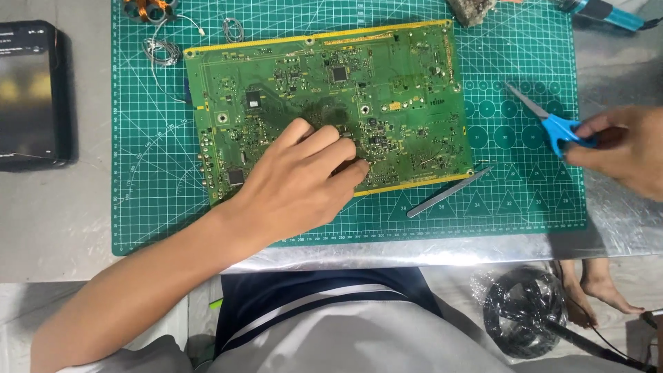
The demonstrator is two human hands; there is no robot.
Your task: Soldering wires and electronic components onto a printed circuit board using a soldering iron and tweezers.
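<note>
A large green circuit board with a yellow edge lies flat on a green cutting mat. My left hand rests palm down on the board's near middle, its fingertips pressing on small parts near the front edge. My right hand is at the mat's right side, closed on the blue handles of a pair of scissors whose blades point up and left, away from the board. Metal tweezers lie on the mat just right of the board's near corner.
A dark tablet lies at the far left on the grey table. Copper coils and thin wire loops sit at the mat's top left. A blue tool is at the top right, a grey lump beside it. A black wrapped bundle sits below the table.
</note>
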